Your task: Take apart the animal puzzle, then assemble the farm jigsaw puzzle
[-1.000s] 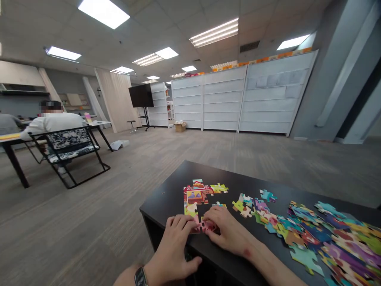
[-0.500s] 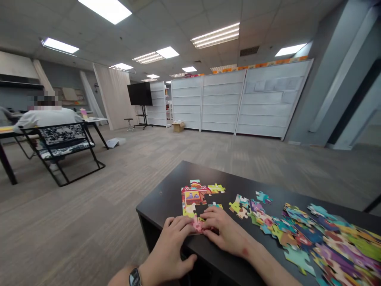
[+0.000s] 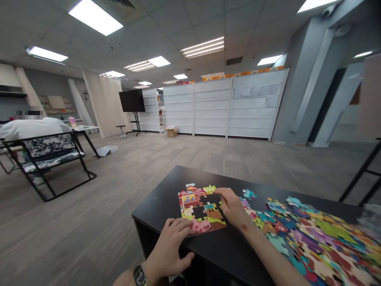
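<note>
The left hand (image 3: 170,245) lays loosely parted fingers at the lower-left edge of the joined puzzle (image 3: 201,226) on the counter (image 3: 162,200) — likely steadying it. The right hand (image 3: 233,207) curls near its upper right; whether it grips anything, I cannot tell. Loose pieces (image 3: 321,234) spread rightward — within reach.

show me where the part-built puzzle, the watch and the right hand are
part-built puzzle (image 3: 213,215): head view, on the brown section toward its right side
watch (image 3: 139,275): head view, on its dark face
right hand (image 3: 233,206): head view, on the back of the hand
</note>
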The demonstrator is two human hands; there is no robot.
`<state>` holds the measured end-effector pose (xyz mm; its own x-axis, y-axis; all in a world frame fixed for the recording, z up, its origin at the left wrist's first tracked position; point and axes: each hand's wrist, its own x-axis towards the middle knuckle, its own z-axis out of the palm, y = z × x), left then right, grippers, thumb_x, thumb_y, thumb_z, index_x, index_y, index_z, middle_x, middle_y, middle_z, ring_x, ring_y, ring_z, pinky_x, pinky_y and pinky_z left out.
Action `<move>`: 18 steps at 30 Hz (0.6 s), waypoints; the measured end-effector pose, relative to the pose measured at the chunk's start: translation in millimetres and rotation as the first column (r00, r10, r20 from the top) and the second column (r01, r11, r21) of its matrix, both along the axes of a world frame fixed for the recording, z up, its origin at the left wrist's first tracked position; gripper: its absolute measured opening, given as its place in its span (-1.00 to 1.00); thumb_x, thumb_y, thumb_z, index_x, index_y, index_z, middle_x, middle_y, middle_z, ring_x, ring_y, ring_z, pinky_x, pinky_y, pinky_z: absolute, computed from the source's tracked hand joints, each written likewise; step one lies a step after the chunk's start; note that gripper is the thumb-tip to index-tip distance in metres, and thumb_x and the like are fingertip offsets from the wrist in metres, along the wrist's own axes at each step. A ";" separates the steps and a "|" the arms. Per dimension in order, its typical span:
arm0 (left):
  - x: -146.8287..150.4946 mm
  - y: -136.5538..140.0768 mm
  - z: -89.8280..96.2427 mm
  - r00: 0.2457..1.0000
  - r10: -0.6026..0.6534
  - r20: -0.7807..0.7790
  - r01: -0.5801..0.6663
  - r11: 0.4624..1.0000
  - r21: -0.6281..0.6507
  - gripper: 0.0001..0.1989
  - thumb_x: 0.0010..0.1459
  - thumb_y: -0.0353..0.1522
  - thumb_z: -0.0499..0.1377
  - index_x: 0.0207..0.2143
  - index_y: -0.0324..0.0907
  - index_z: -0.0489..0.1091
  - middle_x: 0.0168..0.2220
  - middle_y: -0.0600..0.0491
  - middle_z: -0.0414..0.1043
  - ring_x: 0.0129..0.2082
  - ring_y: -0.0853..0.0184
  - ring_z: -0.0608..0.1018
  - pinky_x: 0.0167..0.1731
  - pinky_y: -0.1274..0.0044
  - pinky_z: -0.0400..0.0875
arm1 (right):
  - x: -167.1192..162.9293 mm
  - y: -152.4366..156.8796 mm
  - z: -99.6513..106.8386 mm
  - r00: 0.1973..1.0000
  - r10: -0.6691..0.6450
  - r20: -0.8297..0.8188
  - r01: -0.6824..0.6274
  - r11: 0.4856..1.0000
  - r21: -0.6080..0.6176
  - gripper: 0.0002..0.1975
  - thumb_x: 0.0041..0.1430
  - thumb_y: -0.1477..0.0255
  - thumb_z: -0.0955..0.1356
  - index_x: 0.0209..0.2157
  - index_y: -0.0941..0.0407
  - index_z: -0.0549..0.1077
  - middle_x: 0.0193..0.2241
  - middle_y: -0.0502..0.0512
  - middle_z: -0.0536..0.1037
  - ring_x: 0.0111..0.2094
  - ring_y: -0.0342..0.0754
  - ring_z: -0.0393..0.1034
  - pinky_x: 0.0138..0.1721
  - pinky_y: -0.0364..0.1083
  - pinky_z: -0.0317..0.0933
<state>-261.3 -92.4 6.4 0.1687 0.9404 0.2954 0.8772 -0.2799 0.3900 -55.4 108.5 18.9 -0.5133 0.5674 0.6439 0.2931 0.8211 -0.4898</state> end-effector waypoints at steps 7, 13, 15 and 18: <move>24.4 5.7 3.1 0.991 -0.113 0.069 0.108 0.992 0.070 -0.79 0.20 -0.35 0.14 -0.11 -0.05 0.46 0.04 0.01 0.49 0.06 0.17 0.47 0.02 0.35 0.30 | 112.6 -56.4 -7.3 0.927 -0.374 -0.024 0.375 0.927 0.018 -0.72 0.35 0.44 0.15 -0.16 0.07 0.48 -0.12 0.19 0.57 -0.03 0.11 0.42 0.05 0.15 0.29; 21.6 36.1 -14.7 0.988 0.152 -0.034 -0.142 0.968 0.207 -0.70 0.28 -0.27 0.08 0.02 -0.09 0.42 0.15 -0.06 0.41 0.18 0.10 0.38 0.03 0.33 0.32 | 205.2 -128.7 -31.9 0.699 -0.682 0.215 0.666 0.731 0.148 -0.75 0.29 0.43 0.20 -0.17 0.09 0.50 -0.11 0.22 0.54 0.01 0.15 0.36 0.09 0.18 0.24; 22.6 44.0 -20.0 0.966 0.249 -0.066 -0.231 0.951 0.207 -0.64 0.26 -0.23 0.09 0.07 -0.10 0.39 0.18 -0.09 0.38 0.16 0.05 0.38 -0.01 0.31 0.33 | 214.0 -140.3 -35.1 0.615 -0.754 0.230 0.742 0.652 0.154 -0.74 0.29 0.41 0.21 -0.11 0.09 0.49 -0.06 0.23 0.52 0.05 0.16 0.31 0.09 0.19 0.23; 25.8 46.2 -22.0 0.959 0.279 -0.058 -0.262 0.942 0.210 -0.67 0.27 -0.19 0.06 -0.01 -0.11 0.42 0.13 -0.10 0.43 0.09 0.03 0.44 -0.05 0.31 0.33 | 210.5 -145.6 -37.0 0.526 -0.817 0.236 0.808 0.567 0.160 -0.70 0.28 0.40 0.23 -0.04 0.09 0.48 0.01 0.23 0.49 0.13 0.17 0.24 0.10 0.17 0.21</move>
<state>-235.5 -46.2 -15.6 -0.0508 0.8782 0.4756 0.9582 -0.0914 0.2712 155.1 -37.1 -18.1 0.0181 0.8095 0.5868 0.9474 0.1737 -0.2689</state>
